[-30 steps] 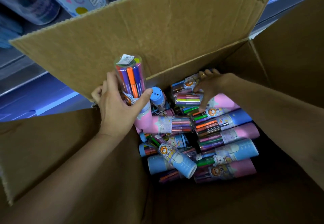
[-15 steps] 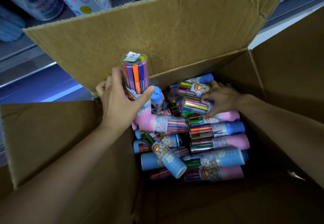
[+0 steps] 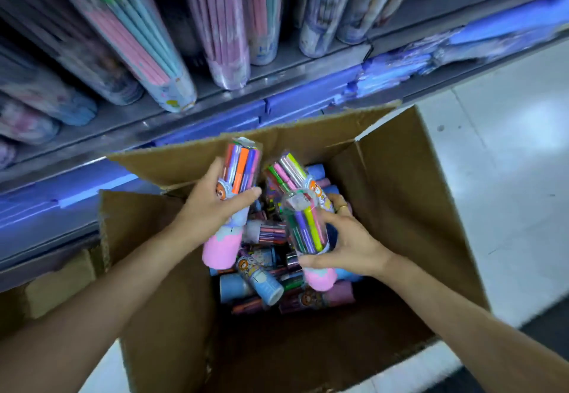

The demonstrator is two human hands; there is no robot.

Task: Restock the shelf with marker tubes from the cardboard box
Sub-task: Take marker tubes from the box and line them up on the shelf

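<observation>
A: L hand (image 3: 215, 208)?
B: Arm comes in from lower left, over the cardboard box (image 3: 400, 208). Fingers & thumb wrapped round a pink-capped marker tube (image 3: 235, 198), held near upright, clear end up, pink end down.
A: R hand (image 3: 348, 238)?
B: Arm in from lower right. Fingers curled round two tubes at once: a clear-topped tube (image 3: 304, 229) w/ pink base nearest the camera, and a second tube (image 3: 292, 174) behind it, tilted up-left. Ring on one finger.
A: Both above the box?
B: Yes, over the loose pile of marker tubes (image 3: 268, 285) at the box bottom, pink & blue caps mixed.
A: Vs 0.5 s ago?
B: R hand was down in the pile, fingers on tubes lying flat; now it's lifted w/ the two tubes stood up. L hand keeps the same tube but sits higher, nearer R. View has swung too: the far flap filled the top before, now the shelf (image 3: 277, 72) w/ long pencil tubes (image 3: 144, 54) shows above, white floor (image 3: 508, 146) at right.
</observation>
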